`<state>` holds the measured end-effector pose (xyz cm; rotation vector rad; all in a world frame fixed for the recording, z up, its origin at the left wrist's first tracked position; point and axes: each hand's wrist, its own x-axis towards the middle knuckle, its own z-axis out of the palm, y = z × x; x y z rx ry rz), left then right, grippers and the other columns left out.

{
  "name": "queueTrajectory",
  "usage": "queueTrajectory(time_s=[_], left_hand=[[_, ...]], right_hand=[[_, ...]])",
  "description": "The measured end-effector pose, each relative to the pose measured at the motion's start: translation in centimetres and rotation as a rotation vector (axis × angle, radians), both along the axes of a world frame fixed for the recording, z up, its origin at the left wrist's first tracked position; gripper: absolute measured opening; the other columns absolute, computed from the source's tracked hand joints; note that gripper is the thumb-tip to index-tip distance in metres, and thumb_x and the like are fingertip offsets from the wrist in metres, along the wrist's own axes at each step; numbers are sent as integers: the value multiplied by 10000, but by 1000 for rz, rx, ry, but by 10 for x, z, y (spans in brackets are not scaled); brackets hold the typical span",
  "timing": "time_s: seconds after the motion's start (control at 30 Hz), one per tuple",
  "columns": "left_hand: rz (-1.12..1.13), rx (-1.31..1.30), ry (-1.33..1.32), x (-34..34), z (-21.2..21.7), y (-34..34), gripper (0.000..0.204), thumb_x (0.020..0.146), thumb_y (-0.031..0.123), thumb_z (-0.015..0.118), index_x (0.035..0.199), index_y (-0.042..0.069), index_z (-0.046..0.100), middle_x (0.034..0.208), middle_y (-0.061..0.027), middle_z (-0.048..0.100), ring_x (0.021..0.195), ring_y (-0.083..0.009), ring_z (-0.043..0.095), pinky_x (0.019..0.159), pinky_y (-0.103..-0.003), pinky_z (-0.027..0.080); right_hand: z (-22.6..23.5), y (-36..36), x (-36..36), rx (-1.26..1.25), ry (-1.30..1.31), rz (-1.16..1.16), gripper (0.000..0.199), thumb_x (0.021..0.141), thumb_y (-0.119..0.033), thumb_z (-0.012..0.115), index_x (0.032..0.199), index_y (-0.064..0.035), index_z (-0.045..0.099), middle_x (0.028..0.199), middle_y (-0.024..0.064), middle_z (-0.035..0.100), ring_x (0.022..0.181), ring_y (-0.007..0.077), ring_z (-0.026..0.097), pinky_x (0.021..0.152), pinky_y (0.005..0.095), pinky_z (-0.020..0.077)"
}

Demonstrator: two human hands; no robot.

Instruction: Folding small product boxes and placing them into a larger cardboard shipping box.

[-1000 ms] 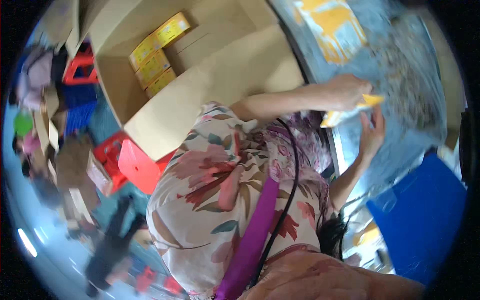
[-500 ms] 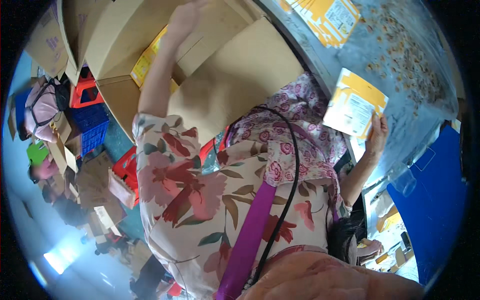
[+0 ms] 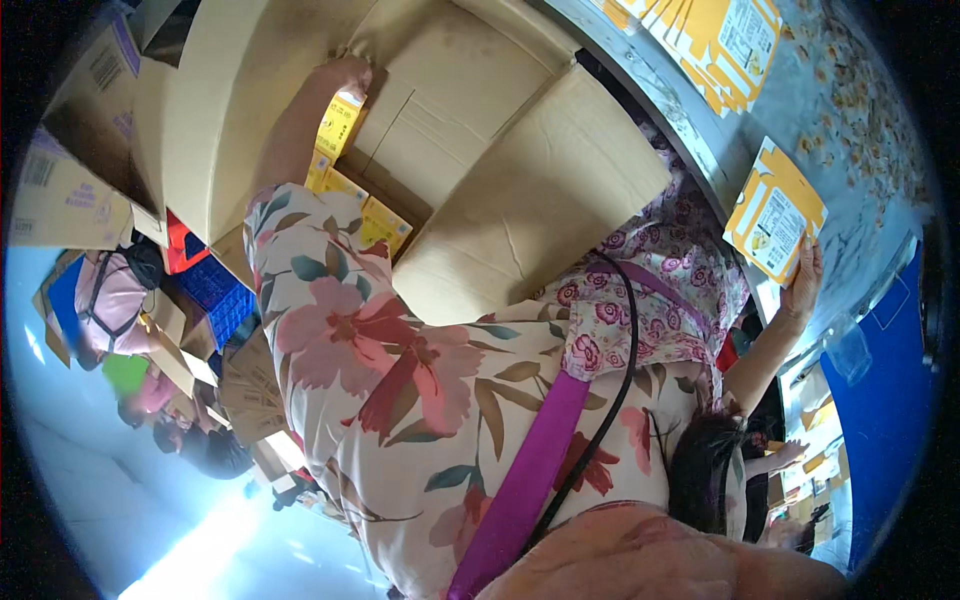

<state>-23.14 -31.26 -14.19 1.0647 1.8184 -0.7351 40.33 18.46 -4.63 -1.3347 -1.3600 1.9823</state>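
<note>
My left hand [image 3: 343, 76] reaches into a large open cardboard box [image 3: 520, 220] and closes over the top of an upright yellow packet [image 3: 338, 122]. More yellow packets [image 3: 372, 218] stand in a row below it inside the box. My right hand [image 3: 806, 283] is out at the table edge, gripping the lower corner of a flat yellow carton [image 3: 775, 210] that lies over the grey table [image 3: 870, 150]. My flowered sleeve and a purple strap fill the middle of the view.
A stack of flat yellow cartons [image 3: 722, 38] lies at the table's far end, with small pieces scattered around it. A blue bin [image 3: 890, 400] stands at the right. More cardboard boxes [image 3: 70, 170], a blue crate [image 3: 212, 292] and a pink bag [image 3: 105, 300] are at the left.
My left hand left the yellow carton on the table, swung across to the cardboard box and came down on a yellow packet. My right hand stayed on the flat carton.
</note>
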Motion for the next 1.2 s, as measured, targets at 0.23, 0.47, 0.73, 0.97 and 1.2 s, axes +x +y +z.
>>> queueTrajectory(time_s=[0.23,0.47,0.73,0.97,1.2], left_hand=[[184,57,-286,-21,2,18,332,739,344,728,978,123,664,905,-66,670,892,-224,609,770,-378,481],[517,245,-498,-38,11,5,292,867,356,657,960,84,610,852,-9,596,846,-127,548,724,-314,459],[1687,578,-226,18,25,-78,254,910,263,602,1085,78,601,1053,-63,658,987,-199,626,855,-386,519],[1787,804,423,83,15,-135,328,883,249,613,1093,0,574,1026,-124,654,961,-253,635,842,-376,523],[523,667,778,131,-10,-90,925,670,489,788,1411,155,346,1421,-197,354,1319,-411,317,1031,-486,356]], right_hand=[[3,0,7,8,-68,-68,286,931,-157,592,1161,9,555,1069,98,654,918,140,654,754,257,554],[9,-5,-3,39,-119,-41,323,923,-171,609,1174,23,544,1033,106,661,855,135,663,706,249,565],[9,-3,0,29,-61,28,341,926,-173,602,1194,26,532,1077,113,655,905,160,664,744,271,570],[10,-8,-13,92,-98,27,353,930,-187,596,1203,25,527,1103,113,644,929,169,651,773,284,560],[14,-9,-16,122,-100,32,339,937,-209,588,1180,19,529,1087,116,636,933,172,636,774,293,540]])
